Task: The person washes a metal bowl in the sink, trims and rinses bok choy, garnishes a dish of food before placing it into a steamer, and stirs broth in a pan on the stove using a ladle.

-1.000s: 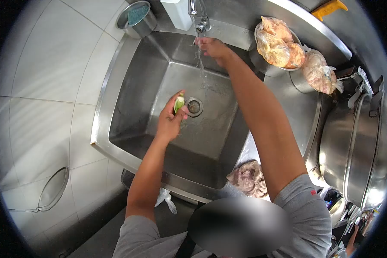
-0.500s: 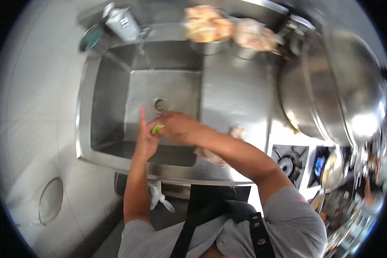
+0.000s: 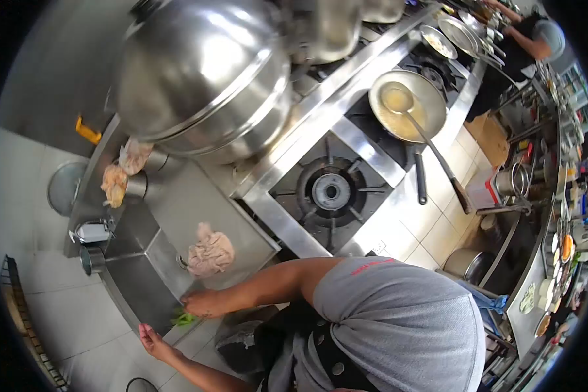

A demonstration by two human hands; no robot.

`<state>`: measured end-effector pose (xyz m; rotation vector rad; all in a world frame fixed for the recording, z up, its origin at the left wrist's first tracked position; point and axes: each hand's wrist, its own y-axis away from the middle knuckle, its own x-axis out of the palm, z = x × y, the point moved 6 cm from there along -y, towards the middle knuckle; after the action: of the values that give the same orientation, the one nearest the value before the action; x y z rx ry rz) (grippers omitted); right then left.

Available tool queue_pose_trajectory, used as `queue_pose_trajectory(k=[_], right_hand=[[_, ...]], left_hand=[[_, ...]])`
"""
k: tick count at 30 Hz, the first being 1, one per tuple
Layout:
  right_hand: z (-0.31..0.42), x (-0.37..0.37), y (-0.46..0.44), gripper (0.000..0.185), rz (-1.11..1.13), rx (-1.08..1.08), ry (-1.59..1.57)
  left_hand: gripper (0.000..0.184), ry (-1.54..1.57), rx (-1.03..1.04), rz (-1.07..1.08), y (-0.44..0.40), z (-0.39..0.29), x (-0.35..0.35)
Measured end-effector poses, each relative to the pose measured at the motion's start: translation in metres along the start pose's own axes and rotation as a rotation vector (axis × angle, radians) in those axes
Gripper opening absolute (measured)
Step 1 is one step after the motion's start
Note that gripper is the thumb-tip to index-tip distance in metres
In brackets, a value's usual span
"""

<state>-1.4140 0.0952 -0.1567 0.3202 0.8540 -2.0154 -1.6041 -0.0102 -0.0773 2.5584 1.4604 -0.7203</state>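
Note:
My right hand (image 3: 201, 304) is closed at the near edge of the steel sink (image 3: 137, 287). Green leaves (image 3: 183, 318) stick out below its fingers and appear to be gripped there; the fingertips are partly hidden. To the left, my left hand (image 3: 151, 341) is raised at the sink's front rim, fingers apart and holding nothing visible. A crumpled pinkish-beige thing (image 3: 210, 251), cloth-like, lies on the steel counter beside the sink, beyond my right hand.
A big domed steel pot (image 3: 202, 85) stands beyond the counter. To the right are an unlit gas burner (image 3: 331, 191) and a wok (image 3: 431, 104) of yellowish liquid with a ladle (image 3: 431, 144). Bagged food (image 3: 114, 186) sits behind the sink. A co-worker (image 3: 539, 39) stands far right.
My view has swung right, toward the stove. My hands, close together over the sink before, are now apart, and the green leaves are by my right hand.

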Motion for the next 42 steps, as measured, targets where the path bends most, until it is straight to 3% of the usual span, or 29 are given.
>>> queue_pose_trajectory(k=[3, 6, 10, 12, 15, 17, 18, 20, 23, 25, 27, 28, 29, 31, 33, 35, 37, 39, 41, 42], right_hand=[[0.022, -0.057, 0.052, 0.012, 0.127, 0.271, -0.205], [0.031, -0.114, 0.102, 0.018, -0.15, 0.295, -0.411], [0.073, -0.207, 0.193, 0.026, -0.092, 0.541, -0.862], [0.11, -0.257, 0.243, 0.028, -0.103, 0.459, -0.854], [0.176, -0.327, 0.339, 0.028, -0.129, 0.331, -0.506], [0.225, -0.364, 0.42, 0.029, -0.309, 0.471, -0.37], [0.27, -0.372, 0.505, 0.03, -0.621, 0.692, -0.49], [0.324, -0.372, 0.597, 0.032, -0.986, 0.808, -0.457], [0.361, -0.329, 0.723, 0.034, -1.538, 0.487, -0.488], [0.341, -0.277, 0.82, 0.029, -1.853, 0.773, -0.447], [0.304, -0.187, 0.956, 0.023, -1.259, 1.853, 0.517], [0.305, -0.161, 0.966, 0.022, -1.066, 1.931, 0.87], [0.299, -0.125, 0.994, 0.023, -1.25, 1.867, 0.857], [0.297, -0.092, 1.004, 0.02, -1.39, 2.08, 0.453], [0.276, -0.053, 1.034, 0.021, -1.985, 1.705, -0.068], [0.27, -0.057, 1.051, 0.027, -2.027, 1.618, -0.159], [0.278, -0.09, 1.05, 0.031, -1.959, 1.56, -0.219], [0.284, -0.126, 1.048, 0.031, -2.019, 1.359, -0.41], [0.299, -0.178, 1.042, 0.038, -2.103, 1.132, -0.459], [0.309, -0.208, 1.034, 0.037, -2.12, 1.078, -0.432]], left_hand=[[0.042, -0.163, -0.066, -0.014, 0.07, -0.055, 0.019], [0.041, 0.079, -0.009, 0.212, 0.1, -0.074, 0.046], [0.042, 0.268, 0.072, 0.448, 0.126, -0.121, 0.094], [0.041, 0.309, 0.141, 0.521, 0.142, -0.153, 0.118], [0.039, 0.459, 0.226, 0.736, 0.175, -0.198, 0.15], [0.039, 0.525, 0.299, 0.932, 0.199, -0.22, 0.166], [0.048, 0.515, 0.385, 1.057, 0.226, -0.235, 0.179], [0.057, 0.574, 0.459, 1.195, 0.254, -0.255, 0.197], [0.072, 0.608, 0.458, 1.34, 0.297, -0.279, 0.215], [0.068, 0.659, 0.514, 1.456, 0.342, -0.307, 0.23], [0.063, 0.684, 0.531, 1.591, 0.398, -0.329, 0.246], [0.059, 0.709, 0.495, 1.725, 0.437, -0.338, 0.253], [0.055, 0.729, 0.455, 1.863, 0.477, -0.346, 0.26], [0.049, 0.608, 0.401, 2.128, 0.565, -0.341, 0.278], [0.044, 0.301, 0.414, 2.283, 0.656, -0.333, 0.292], [0.043, 0.259, 0.793, 2.342, 0.736, -0.332, 0.309], [0.041, 0.095, 0.904, 2.324, 0.805, -0.323, 0.338], [0.041, 0.092, 0.878, 2.346, 0.87, -0.318, 0.371], [0.045, 0.022, 0.856, 2.163, 0.927, -0.306, 0.415], [0.047, 0.108, 1.145, 1.953, 0.952, -0.32, 0.412]])
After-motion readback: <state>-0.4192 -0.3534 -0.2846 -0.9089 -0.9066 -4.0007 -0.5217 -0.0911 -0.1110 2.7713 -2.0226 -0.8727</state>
